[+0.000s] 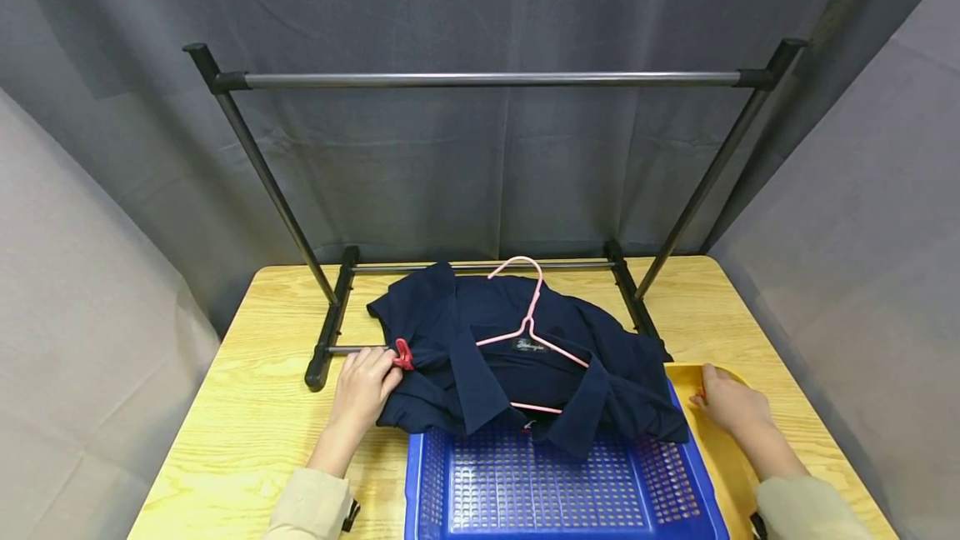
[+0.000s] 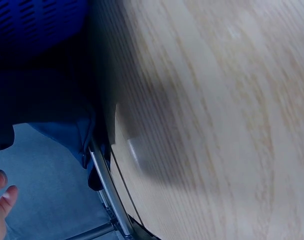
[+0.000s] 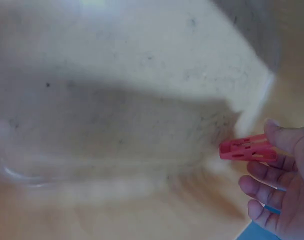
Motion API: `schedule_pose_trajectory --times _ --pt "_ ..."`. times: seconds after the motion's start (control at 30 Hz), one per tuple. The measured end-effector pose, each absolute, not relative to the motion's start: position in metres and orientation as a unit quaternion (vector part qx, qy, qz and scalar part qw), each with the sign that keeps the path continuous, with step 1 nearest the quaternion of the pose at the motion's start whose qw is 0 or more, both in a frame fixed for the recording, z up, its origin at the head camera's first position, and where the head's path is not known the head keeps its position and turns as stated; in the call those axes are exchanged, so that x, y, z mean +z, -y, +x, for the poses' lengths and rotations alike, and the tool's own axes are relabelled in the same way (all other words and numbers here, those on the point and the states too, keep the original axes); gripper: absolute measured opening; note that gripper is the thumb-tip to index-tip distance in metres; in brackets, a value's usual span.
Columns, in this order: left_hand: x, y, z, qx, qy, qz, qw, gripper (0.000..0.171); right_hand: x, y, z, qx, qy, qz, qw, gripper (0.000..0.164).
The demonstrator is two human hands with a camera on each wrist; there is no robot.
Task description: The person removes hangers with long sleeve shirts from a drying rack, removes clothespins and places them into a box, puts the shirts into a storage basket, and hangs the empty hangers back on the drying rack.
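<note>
A navy collared shirt lies with a pink hanger inside its neck. At the shirt's left side my left hand pinches a red clothespin. Only some of that hand's fingers show at the edge of the left wrist view, where the clothespin is out of frame. Over on the right, my right hand is inside a yellow tray. Its thumb and fingers hold another red clothespin close over the tray's bottom.
A blue perforated basket stands at the front, partly under the shirt. Behind and around the shirt rises a metal clothes rack with a horizontal top bar and black feet. Grey curtains enclose the wooden table.
</note>
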State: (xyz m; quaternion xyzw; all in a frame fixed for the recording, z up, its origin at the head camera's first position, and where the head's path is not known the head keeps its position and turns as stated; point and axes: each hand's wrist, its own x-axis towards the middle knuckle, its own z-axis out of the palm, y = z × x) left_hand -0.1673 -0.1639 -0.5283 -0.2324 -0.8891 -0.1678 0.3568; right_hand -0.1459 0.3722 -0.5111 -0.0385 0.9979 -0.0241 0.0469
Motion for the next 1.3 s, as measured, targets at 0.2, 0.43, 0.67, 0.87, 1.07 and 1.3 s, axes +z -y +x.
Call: schedule_pose_trajectory --times 0.2,0.43,0.67,0.87,1.07,1.3 --pt "-0.528 0.164 -0.166 -0.167 0.89 -0.228 0.359 0.017 -0.517 -0.369 -0.149 -0.026 -0.998 -0.034 0.042 0.042" --pt "-0.529 0.164 -0.166 -0.171 0.891 -0.228 0.353 0.015 -0.529 -0.37 -0.149 -0.021 -0.998 -0.044 0.048 0.039" --pt "-0.529 0.164 -0.165 -0.174 0.893 -0.226 0.349 0.014 -0.533 -0.369 -0.151 -0.021 -0.997 -0.034 0.065 0.038" --pt "-0.53 0.164 -0.166 -0.171 0.893 -0.224 0.35 0.013 -0.533 -0.37 -0.151 -0.024 -0.997 -0.03 0.072 0.038" --pt "-0.53 0.164 -0.165 -0.172 0.893 -0.226 0.349 0.012 -0.53 -0.368 -0.151 -0.027 -0.996 -0.025 0.087 0.041" --pt "-0.53 0.164 -0.165 -0.17 0.894 -0.224 0.348 0.012 -0.528 -0.366 -0.151 -0.033 -0.995 -0.027 0.095 0.043"
